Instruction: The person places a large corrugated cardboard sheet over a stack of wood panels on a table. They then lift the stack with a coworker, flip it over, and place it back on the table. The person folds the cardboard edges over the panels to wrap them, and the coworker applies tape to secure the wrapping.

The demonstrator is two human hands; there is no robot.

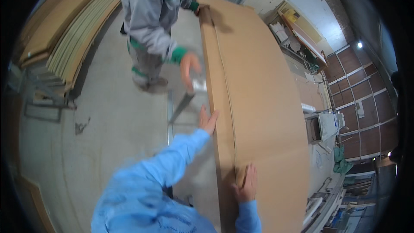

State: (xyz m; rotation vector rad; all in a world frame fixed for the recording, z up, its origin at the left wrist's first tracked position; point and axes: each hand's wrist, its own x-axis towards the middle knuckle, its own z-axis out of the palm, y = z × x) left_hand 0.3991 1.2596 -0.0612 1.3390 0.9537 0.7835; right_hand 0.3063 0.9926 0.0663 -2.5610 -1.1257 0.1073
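A long brown cardboard package [267,103] runs away from me, with a flap edge folded along its left side. My left hand [208,121] presses against that left side with its fingers stretched out. Nearer to me, my right hand [247,184] lies flat on the cardboard by the flap's seam [233,133], fingers extended. Neither hand holds anything. Across from me, a co-worker's hand [189,67] is blurred beside a shiny, pale roll-like thing [199,86]. The co-worker's other hand [201,9] rests at the package's far left corner.
A co-worker in grey and green [151,21] stands left of the package's far end. Stacked long boards [82,30] lie on a metal rack [43,99] at the left. A shelf with materials [297,39] and a white machine [325,126] stand to the right.
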